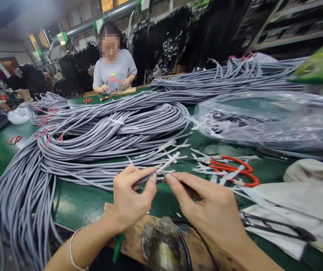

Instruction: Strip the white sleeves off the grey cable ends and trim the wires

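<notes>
My left hand (130, 195) pinches a grey cable (146, 179) between thumb and forefinger, close to its stripped end. White wrapping and pale strands (167, 164) stick out past the fingertips toward the upper right. Just right of them, my right hand (212, 201) is closed, thumb and forefinger pressed together beside the strands; what lies between those fingertips is too small to make out. Behind both hands lies a large bundle of grey cables (116, 131), with several stripped ends near my fingers. Orange-handled scissors (234, 169) rest to the right among white scraps.
A wooden board (133, 235) with a lumpy, dirty metal piece (164, 244) sits below my hands. To the right are black-handled snips (277, 226), pale cloth (299, 199) and a clear plastic bag (274, 120). Across the green table (71, 207) a co-worker (113, 67) handles small parts.
</notes>
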Demonstrator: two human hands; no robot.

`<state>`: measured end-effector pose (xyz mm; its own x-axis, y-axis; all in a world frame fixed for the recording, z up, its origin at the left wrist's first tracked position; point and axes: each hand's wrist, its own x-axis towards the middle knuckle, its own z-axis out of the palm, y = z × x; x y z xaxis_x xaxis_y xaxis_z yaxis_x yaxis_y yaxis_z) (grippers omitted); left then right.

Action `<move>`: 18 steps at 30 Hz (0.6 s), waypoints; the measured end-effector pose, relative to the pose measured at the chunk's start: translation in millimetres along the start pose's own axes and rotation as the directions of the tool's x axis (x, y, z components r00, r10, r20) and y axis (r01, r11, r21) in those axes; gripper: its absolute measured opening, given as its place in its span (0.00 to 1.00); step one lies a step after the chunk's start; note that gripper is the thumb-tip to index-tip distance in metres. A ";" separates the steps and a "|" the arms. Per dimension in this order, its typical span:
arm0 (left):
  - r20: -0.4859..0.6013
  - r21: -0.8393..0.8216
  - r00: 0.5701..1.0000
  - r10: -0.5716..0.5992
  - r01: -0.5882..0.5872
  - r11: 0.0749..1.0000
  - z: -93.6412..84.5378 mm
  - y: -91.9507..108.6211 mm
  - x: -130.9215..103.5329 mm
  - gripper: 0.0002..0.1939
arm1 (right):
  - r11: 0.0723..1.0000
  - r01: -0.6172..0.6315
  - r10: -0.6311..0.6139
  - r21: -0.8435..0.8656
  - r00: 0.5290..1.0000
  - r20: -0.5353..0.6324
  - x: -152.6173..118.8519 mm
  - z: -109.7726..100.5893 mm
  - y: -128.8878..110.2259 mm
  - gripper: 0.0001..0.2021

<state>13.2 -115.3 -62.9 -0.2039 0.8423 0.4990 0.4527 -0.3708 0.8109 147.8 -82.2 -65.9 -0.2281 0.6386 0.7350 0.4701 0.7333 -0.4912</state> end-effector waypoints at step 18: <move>-0.010 0.285 0.965 0.261 -0.247 0.926 2.4 -0.8 -2.2 0.11 | 0.963 0.197 -0.220 -0.184 0.969 -0.113 -6.5 6.7 -6.9 0.10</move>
<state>15.4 -115.9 -65.5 -0.0874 0.7126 0.6961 0.7170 -0.4401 0.5405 140.4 -89.8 -70.4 -0.2277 0.4311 0.8731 0.5646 0.7890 -0.2423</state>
